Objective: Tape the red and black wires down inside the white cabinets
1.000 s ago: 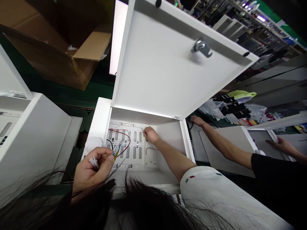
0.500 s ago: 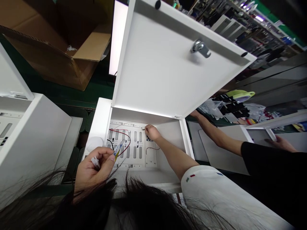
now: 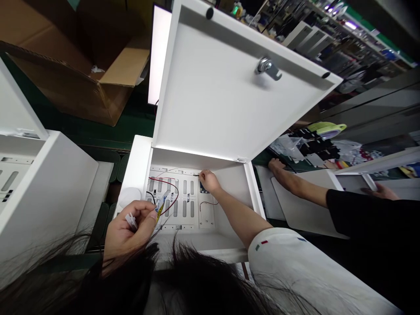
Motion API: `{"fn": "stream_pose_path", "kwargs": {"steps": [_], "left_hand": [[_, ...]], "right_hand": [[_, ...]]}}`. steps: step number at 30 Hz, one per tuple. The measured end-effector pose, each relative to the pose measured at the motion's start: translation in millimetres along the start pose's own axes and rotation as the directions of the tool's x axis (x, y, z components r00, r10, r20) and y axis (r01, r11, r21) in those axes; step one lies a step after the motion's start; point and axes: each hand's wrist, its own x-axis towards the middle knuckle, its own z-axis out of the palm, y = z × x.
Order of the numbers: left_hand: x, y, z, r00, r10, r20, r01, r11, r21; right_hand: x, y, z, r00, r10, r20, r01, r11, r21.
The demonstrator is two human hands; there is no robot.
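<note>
A white metal cabinet point(image 3: 138, 162) lies open below me, its door point(image 3: 226, 92) raised with a silver lock point(image 3: 268, 69) on it. Inside is a slotted white plate point(image 3: 183, 203) with red and black wires point(image 3: 169, 188). My right hand point(image 3: 209, 181) reaches deep inside, fingers pinched on a thin black wire end near the plate's top edge. My left hand point(image 3: 129, 229) hovers at the cabinet's near left corner, closed on small white plastic clips point(image 3: 131, 222) and a yellow-tipped wire piece point(image 3: 159, 210).
Another white cabinet point(image 3: 39, 183) stands at the left. An open cardboard box point(image 3: 75, 65) sits at the back left. At the right a co-worker in a black sleeve point(image 3: 354, 214) rests a hand point(image 3: 277, 166) on a white panel. My hair point(image 3: 183, 284) hangs across the bottom.
My right hand has shifted slightly along the plate's top edge. The co-worker's arm at the right has moved. My left hand has barely moved.
</note>
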Motion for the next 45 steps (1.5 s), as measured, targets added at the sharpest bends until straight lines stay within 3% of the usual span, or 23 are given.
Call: {"fn": "stream_pose_path", "kwargs": {"steps": [4,7,10,12,14,16,18,20,21,22,23,25,27,28,29,30,32,36,39,42,45], "left_hand": [[-1,-1,0.1,1.0,-0.014,0.02,0.015,0.998,-0.055],[1,-4,-1.8,0.998,-0.033,0.054,0.04,0.988,-0.149],[6,-5,-6.8,0.988,-0.061,0.144,0.1,0.955,-0.28],[10,-2,-11.6,0.977,-0.101,0.188,0.164,0.918,-0.36],[12,4,-17.4,0.973,-0.149,0.174,0.21,0.882,-0.421],[11,14,-24.5,0.981,-0.154,0.12,0.192,0.863,-0.468],[10,24,-32.5,0.992,-0.112,0.057,0.125,0.863,-0.489],[11,34,-41.3,0.999,-0.046,-0.001,0.04,0.877,-0.48],[12,39,-45.9,1.0,-0.012,-0.017,0.003,0.886,-0.463],[15,43,-50.5,1.0,0.021,-0.02,-0.028,0.898,-0.439],[17,47,-55.0,0.998,0.055,-0.014,-0.056,0.91,-0.411],[22,55,-63.2,0.993,0.119,0.003,-0.11,0.928,-0.356],[23,64,-69.3,0.984,0.173,0.037,-0.153,0.938,-0.31],[22,68,-71.6,0.979,0.192,0.062,-0.167,0.943,-0.287],[21,72,-73.5,0.974,0.207,0.089,-0.178,0.949,-0.262],[19,75,-75.2,0.97,0.218,0.11,-0.188,0.954,-0.235],[15,80,-78.7,0.962,0.237,0.133,-0.211,0.96,-0.182],[7,86,-87.1,0.951,0.279,0.131,-0.265,0.957,-0.119],[-4,91,-92.5,0.927,0.341,0.158,-0.33,0.939,-0.091],[-20,97,-94.6,0.901,0.374,0.221,-0.369,0.927,-0.064],[-34,101,-92.7,0.885,0.383,0.263,-0.407,0.913,0.039]], "right_hand": [[-5,-11,-11,0.994,0.102,-0.043,-0.099,0.993,0.061],[-15,-33,-37,0.97,0.238,0.043,-0.242,0.952,0.186],[-32,-69,-80,0.92,0.327,0.214,-0.391,0.8,0.456],[-47,-95,-113,0.919,0.267,0.291,-0.395,0.657,0.643],[-64,-121,-146,0.941,0.163,0.296,-0.335,0.562,0.756],[-83,-149,-175,0.969,0.079,0.233,-0.238,0.532,0.813],[-101,-179,-198,0.998,0.003,0.069,-0.06,0.533,0.844],[-120,-214,-216,0.977,-0.094,-0.191,0.212,0.536,0.817],[-128,-232,-222,0.928,-0.15,-0.341,0.367,0.53,0.765],[-136,-251,-227,0.849,-0.213,-0.483,0.517,0.52,0.68],[-143,-269,-230,0.744,-0.285,-0.604,0.652,0.507,0.564],[-152,-302,-231,0.472,-0.451,-0.758,0.853,0.452,0.261],[-155,-328,-227,0.194,-0.627,-0.755,0.938,0.345,-0.045],[-155,-339,-223,0.083,-0.707,-0.702,0.946,0.277,-0.166],[-154,-347,-219,0.004,-0.771,-0.637,0.943,0.214,-0.254],[-154,-354,-215,-0.035,-0.824,-0.565,0.936,0.171,-0.307],[-155,-361,-210,-0.02,-0.902,-0.432,0.927,0.144,-0.346],[-169,-359,-218,0.103,-0.945,-0.311,0.937,0.197,-0.29],[-178,-346,-236,0.187,-0.864,-0.467,0.951,0.278,-0.133],[-176,-332,-256,0.316,-0.674,-0.668,0.889,0.455,-0.039],[-169,-325,-269,0.366,-0.679,-0.637,0.821,0.557,-0.122]]}}
